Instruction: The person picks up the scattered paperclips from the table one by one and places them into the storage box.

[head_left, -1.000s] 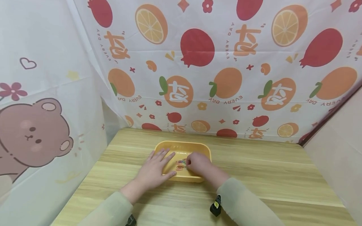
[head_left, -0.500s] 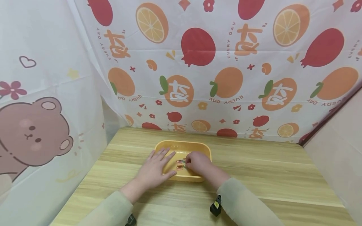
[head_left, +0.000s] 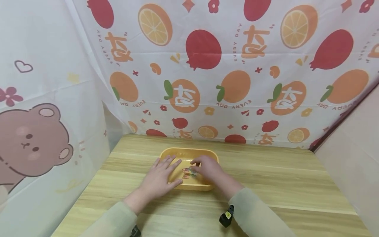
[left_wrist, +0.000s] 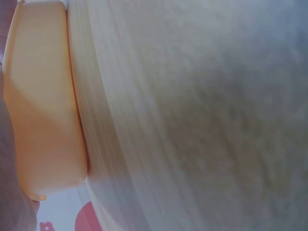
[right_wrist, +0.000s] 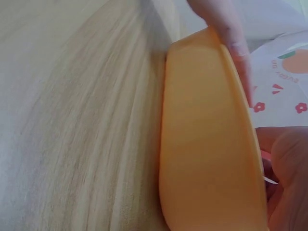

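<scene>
A yellow plastic tray (head_left: 189, 187) with raised sides stands on the table in the head view. Small coloured paper clips (head_left: 186, 173), red, green and blue among them, lie close together on its floor. My left hand (head_left: 158, 177) rests over the tray's left side with its fingers spread. Reaching in over the right side, my right hand (head_left: 208, 168) is just beside the clips, thumb and forefinger apart with a gap between them. Its other fingers are hidden from above. Both wrist views mostly show the tray's outer wall (left_wrist: 45, 101), (right_wrist: 207, 130).
The wooden table (head_left: 281, 184) extends around the tray. A fruit-print cloth (head_left: 237, 65) hangs behind its back edge, and a bear-print cloth (head_left: 32, 138) hangs at the left. Black wrist straps (head_left: 226, 217) sit at the sleeves.
My right thumb and forefinger, together over the clips before, have parted. More of the clips shows. The left hand stays in place on the tray; the head view has shifted slightly.
</scene>
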